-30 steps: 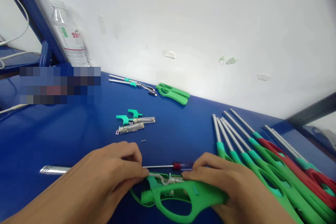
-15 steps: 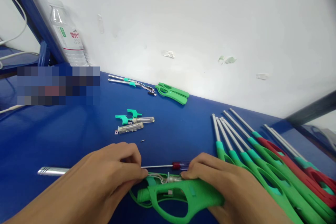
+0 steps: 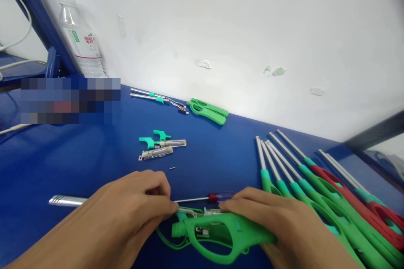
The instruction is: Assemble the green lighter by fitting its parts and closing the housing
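Note:
My left hand (image 3: 142, 201) is closed in a pinch at the neck of an opened long-nosed gas lighter; the lighter's silver tube (image 3: 67, 201) sticks out to the left. My right hand (image 3: 277, 218) grips a green lighter handle half-shell (image 3: 251, 229), tilted in front of the other green half. Wires and a clear fuel tank (image 3: 213, 211) show between the two halves. My fingers hide part of the neck and the handle's rear. Just behind lies a screwdriver (image 3: 217, 197) with a red and clear handle. A small screw (image 3: 172, 168) rests farther back.
Two clear fuel tanks (image 3: 158, 152) with teal triggers (image 3: 147, 142) lie beyond my left hand. Metal tubes with wires (image 3: 148, 96) and green shells (image 3: 208, 113) are by the wall. Several assembled lighters (image 3: 328, 193) fill the right side. A bottle (image 3: 80, 38) stands back left.
The green half-shell in my right hand has shifted slightly right and turned, covering more of the inner parts. My left hand keeps its pinch at the neck.

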`<state>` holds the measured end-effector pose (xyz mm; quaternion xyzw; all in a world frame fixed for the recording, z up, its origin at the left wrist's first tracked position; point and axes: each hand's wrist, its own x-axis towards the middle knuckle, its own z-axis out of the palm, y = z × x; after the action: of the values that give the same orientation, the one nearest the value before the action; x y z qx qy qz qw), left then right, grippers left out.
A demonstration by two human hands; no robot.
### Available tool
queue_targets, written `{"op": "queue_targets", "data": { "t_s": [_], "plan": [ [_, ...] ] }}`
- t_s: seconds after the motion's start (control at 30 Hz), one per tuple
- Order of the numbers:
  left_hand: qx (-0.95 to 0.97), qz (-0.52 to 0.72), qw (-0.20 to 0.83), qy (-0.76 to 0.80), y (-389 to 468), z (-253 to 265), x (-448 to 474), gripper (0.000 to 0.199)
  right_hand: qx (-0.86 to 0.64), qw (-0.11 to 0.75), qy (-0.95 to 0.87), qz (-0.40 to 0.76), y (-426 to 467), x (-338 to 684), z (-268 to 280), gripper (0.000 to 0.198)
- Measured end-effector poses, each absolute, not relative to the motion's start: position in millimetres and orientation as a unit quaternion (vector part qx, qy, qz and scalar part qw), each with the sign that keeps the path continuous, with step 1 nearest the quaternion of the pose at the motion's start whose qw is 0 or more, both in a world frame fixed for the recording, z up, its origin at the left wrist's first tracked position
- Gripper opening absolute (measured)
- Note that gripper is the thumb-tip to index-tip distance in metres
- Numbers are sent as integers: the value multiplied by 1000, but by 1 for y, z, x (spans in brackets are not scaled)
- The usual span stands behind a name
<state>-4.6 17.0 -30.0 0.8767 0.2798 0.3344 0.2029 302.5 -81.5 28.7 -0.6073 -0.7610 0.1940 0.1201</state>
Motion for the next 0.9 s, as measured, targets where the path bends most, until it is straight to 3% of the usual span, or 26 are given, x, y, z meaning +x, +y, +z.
{"op": "queue_targets", "data": {
  "t_s": [0.4,0.6,0.83,0.9],
  "plan": [
    [886,316,179,289,16,-35,-5,48,-600,121,-769,185,-82,304,22,77],
    [895,266,168,316,25,-24,6,27,-593,112,-775,187,-80,301,22,78],
    [900,268,163,304,22,-31,3,27,-591,103,-774,203,-80,300,21,74],
    [897,294,161,289,18,-37,-2,37,-592,97,-774,203,-82,299,19,71]
  ]
}}
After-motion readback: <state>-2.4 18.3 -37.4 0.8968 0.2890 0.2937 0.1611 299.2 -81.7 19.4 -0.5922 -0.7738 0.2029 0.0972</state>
